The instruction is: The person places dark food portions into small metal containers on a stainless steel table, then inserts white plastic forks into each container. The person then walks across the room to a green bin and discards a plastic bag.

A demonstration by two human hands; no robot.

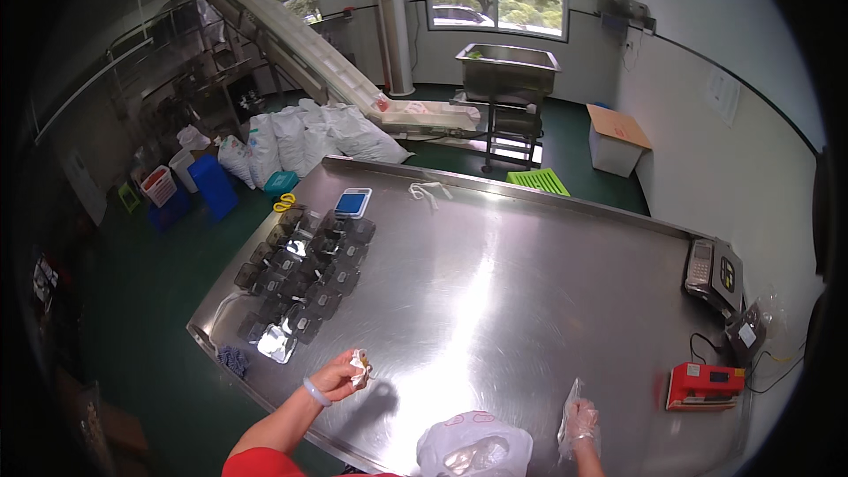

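My left hand [338, 376], bare and with a pale bangle at the wrist, grips a small crumpled white wrapper [360, 368] with something yellowish-brown in it; what it is cannot be made out. It is held above the steel table [530, 265], its shadow falling on the metal. My right hand [583, 419] wears a clear plastic glove. Its fingers are closed on a thin clear plastic piece [568, 411], perhaps a bag or another glove. Between the hands, at the near edge, sits a white plastic carrier bag [474, 434] with clear plastic inside.
Rows of dark plastic containers [324, 301] stand left, near yellow-handled scissors [285, 203] and a blue-topped scale [353, 203]. A white cord [427, 193] lies at the back. A red sealing machine [705, 387] and a grey keypad device [714, 275] stand right. Beyond rises a conveyor [291, 33].
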